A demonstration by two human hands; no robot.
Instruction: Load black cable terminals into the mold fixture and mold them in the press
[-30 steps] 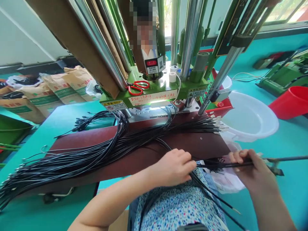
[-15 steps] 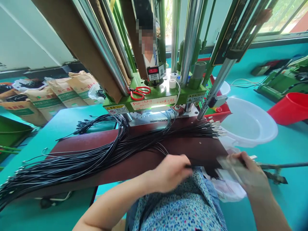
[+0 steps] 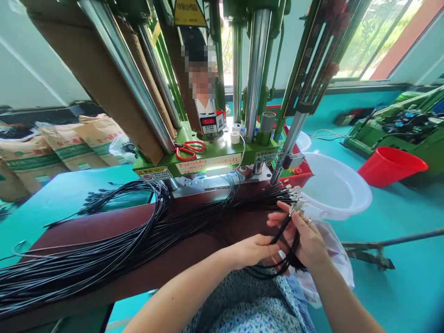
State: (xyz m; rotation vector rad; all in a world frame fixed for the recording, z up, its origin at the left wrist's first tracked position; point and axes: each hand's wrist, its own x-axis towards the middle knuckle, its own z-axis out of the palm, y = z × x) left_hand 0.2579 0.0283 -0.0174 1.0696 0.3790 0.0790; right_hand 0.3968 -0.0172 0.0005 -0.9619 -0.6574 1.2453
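My left hand (image 3: 258,249) is closed on a small bundle of black cables (image 3: 283,229) above my lap. The same bundle runs up to my right hand (image 3: 308,238), whose fingers grip it just below its light metal connector ends. A loop of it hangs beneath both hands. Behind them, a long pile of black cables (image 3: 187,222) lies across the brown board (image 3: 166,273), its silvery connectors at the right end. Some cables lead into the lit gap of a green press (image 3: 249,152) with steel columns.
Red-handled snips (image 3: 189,150) lie on the press. To the right are a white tub (image 3: 357,199), a red bucket (image 3: 391,166) and a metal bar (image 3: 398,240). A plastic bag (image 3: 338,259) hangs beside my right arm. Paper sacks (image 3: 69,148) stand at the left.
My right hand, blurred and apart before, has come left and up beside my left hand, and now clearly grips the bundle near its connectors. The view has shifted to the right.
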